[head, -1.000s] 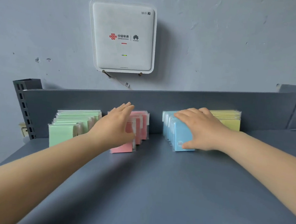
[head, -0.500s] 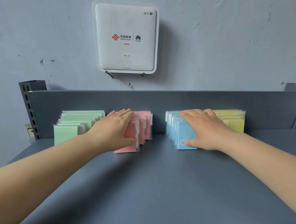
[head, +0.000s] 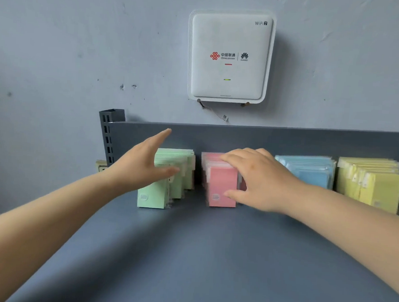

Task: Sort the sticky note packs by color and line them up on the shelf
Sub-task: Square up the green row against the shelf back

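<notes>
Sticky note packs: four colour groups stand on the shelf (head: 210, 256) against its back panel, green (head: 169, 174), pink (head: 222, 187), blue (head: 309, 169), yellow (head: 374, 182) from left to right.
Hidden: right hand (head: 259, 180) covers the pink top edges; the pink group is blurred; yellow is partly behind the right forearm.
Room: grey shelf, blue-grey wall, white WiFi box (head: 230, 57) above.
Direction: packs stand upright, faces forward, each row running front to back.
Hands: left hand (head: 144, 163) is flat with straight fingers beside green; right hand curls over the pink group, thumb at front.
</notes>
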Demonstrator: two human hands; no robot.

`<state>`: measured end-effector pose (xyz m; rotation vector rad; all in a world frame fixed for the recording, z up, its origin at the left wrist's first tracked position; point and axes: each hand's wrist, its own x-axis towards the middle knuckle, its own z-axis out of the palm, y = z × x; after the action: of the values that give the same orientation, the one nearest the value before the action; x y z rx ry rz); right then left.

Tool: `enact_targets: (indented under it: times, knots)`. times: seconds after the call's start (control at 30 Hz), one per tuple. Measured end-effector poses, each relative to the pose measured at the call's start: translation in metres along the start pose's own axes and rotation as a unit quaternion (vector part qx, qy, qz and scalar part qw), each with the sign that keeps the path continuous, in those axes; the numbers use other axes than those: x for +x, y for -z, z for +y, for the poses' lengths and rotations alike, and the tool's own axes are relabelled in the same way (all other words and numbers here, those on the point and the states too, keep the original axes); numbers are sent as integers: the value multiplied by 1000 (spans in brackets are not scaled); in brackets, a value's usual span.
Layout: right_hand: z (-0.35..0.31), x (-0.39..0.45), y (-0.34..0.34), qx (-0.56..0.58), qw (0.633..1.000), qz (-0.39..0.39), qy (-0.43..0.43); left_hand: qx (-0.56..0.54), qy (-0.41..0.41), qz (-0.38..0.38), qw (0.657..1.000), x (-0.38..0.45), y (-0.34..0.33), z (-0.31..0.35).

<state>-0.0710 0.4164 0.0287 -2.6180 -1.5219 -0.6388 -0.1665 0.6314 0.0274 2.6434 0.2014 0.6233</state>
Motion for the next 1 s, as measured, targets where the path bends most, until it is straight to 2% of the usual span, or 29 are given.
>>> enact_targets:
  times: [0.13, 0.27, 0.53, 0.73, 1.0]
  knots:
    - [-37, 24, -13, 25, 999, -1, 23, -41, 32, -22, 998, 0, 10, -24]
    - [-58, 46, -24, 30, 999, 16, 8, -93, 67, -29, 993, -2, 11, -45]
    - [-82, 73, -30, 27, 999, 33, -13, -158, 123, -97, 975, -1, 6, -77]
    - [-87, 76, -36, 10, 999, 5, -44, -246, 73, -123, 959, 3, -7, -80]
    - [-88, 76, -35, 10, 998, -22, -61, -313, 73, -94, 942, 7, -21, -77]
